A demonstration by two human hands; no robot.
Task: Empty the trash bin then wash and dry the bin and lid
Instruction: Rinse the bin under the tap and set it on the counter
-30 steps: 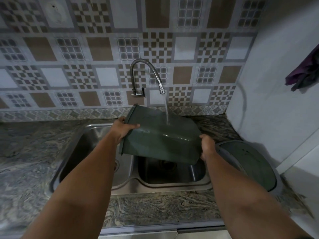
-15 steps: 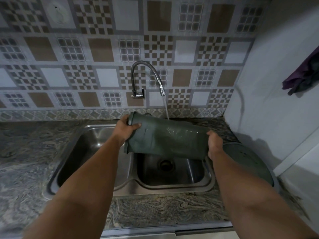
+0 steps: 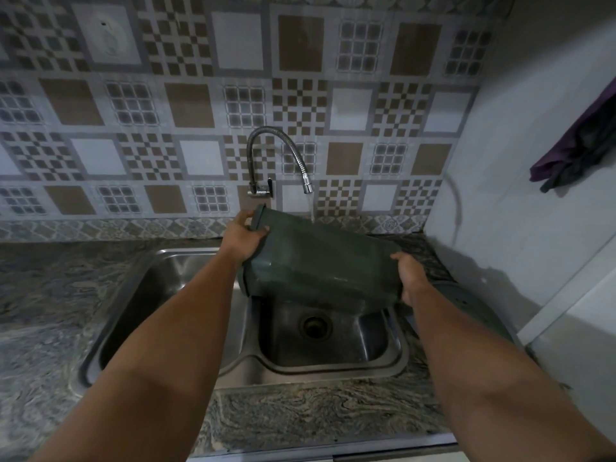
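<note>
A dark green plastic trash bin lies on its side above the right sink basin. Its open rim points left and its base points right. My left hand grips the rim end. My right hand holds the base end. Water runs from the curved tap onto the bin's upper side near its far edge. The round green lid lies flat on the counter to the right, partly hidden by my right forearm.
A steel double sink is set in a marbled stone counter, with its left basin beside the bin. A patterned tile wall stands behind. A white wall closes the right side, where a purple cloth hangs.
The bin has been turned about its long axis under the running water, and both hands shifted with it. The view has tilted slightly down.
</note>
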